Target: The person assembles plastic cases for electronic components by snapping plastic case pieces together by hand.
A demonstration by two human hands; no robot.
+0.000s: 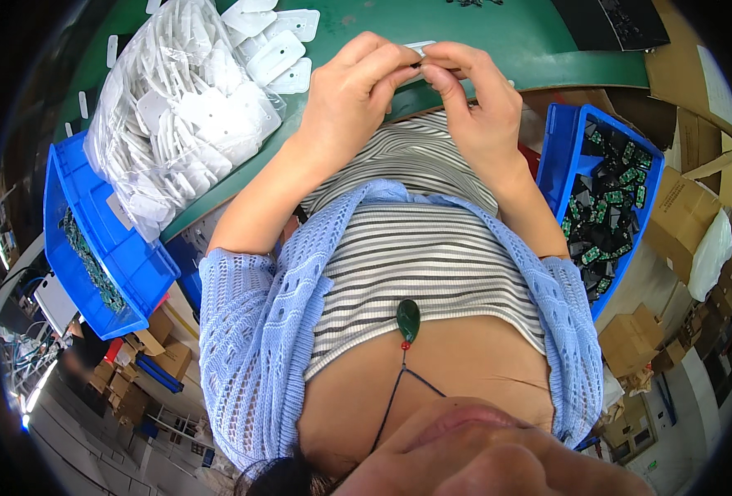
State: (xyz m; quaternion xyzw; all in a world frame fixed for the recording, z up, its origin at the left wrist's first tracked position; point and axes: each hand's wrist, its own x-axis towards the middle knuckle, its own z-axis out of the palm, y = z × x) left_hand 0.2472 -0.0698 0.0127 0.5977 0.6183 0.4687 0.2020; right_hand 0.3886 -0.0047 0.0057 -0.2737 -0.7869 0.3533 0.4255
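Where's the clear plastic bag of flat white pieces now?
The bag lies at the head view's upper left, on the green table, between the left hand and a blue plastic bin.

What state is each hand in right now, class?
Left hand: closed, apparently pinching a small black part.
Right hand: curled at the same part; its grip cannot be told.

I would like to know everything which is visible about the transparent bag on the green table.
The transparent bag looks like thin, crinkled plastic, with glossy folds. It is bulging with flat white pieces, round-cornered where their outlines show, some with small holes. It lies slumped on the green table, at the person's left, and its lower end overhangs the table edge, by a blue bin; I cannot tell if they touch. Neither hand touches it.
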